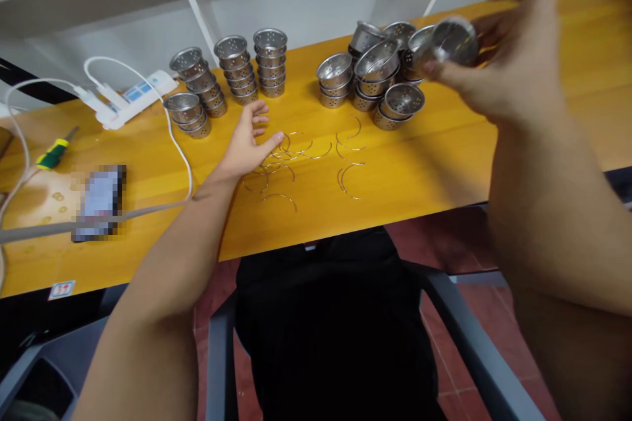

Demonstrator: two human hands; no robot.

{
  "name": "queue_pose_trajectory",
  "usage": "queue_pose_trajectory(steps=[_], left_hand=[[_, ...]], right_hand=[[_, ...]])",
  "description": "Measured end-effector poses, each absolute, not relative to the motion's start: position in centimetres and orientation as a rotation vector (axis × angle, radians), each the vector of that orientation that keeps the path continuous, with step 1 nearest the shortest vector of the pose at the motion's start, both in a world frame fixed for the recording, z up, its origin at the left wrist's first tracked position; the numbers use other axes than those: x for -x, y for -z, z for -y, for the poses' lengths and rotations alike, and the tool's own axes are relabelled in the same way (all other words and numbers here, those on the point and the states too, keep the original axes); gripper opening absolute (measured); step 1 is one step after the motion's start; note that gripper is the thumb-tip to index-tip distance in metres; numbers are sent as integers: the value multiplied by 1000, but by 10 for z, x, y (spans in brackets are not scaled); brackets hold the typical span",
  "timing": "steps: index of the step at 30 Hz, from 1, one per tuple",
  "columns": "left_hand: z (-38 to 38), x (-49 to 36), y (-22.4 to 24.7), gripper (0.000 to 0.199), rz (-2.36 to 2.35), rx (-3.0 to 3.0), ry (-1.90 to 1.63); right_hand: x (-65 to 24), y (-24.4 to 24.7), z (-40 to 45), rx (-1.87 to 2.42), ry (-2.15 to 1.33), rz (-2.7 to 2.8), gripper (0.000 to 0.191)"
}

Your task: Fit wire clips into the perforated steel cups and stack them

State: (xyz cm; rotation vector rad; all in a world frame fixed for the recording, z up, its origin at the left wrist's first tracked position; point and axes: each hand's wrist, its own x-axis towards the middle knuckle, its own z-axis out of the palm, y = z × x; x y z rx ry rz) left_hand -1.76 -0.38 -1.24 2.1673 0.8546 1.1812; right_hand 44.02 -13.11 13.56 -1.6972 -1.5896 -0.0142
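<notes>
My right hand (513,59) is raised at the upper right, its thumb and fingers around a shiny metal cup (455,41), blurred by motion. Below and left of it, perforated metal cups (378,60) stand in loose, partly tilted stacks. My left hand (254,138) is over the table with fingers apart and nothing held, beside thin curved wires (316,151) scattered on the wood. Behind that hand are taller stacks of perforated cups (271,62), with further stacks (190,112) to their left.
The yellow wooden table (306,217) carries a white power strip (138,100) with cables, a green and yellow screwdriver (53,153) and a pixelated phone (100,202) at the left. A chair armrest (469,329) is below the table edge.
</notes>
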Motion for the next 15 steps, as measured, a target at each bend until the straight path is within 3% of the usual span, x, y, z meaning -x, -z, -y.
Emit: queue_pose_trajectory(steps=[8, 15], left_hand=[[6, 19, 11, 84, -872, -2166, -1175], [5, 20, 13, 83, -880, -2199, -1165]], right_hand=[[-439, -79, 130, 1670, -157, 1632, 103], [-449, -67, 118, 1673, -118, 1641, 104]])
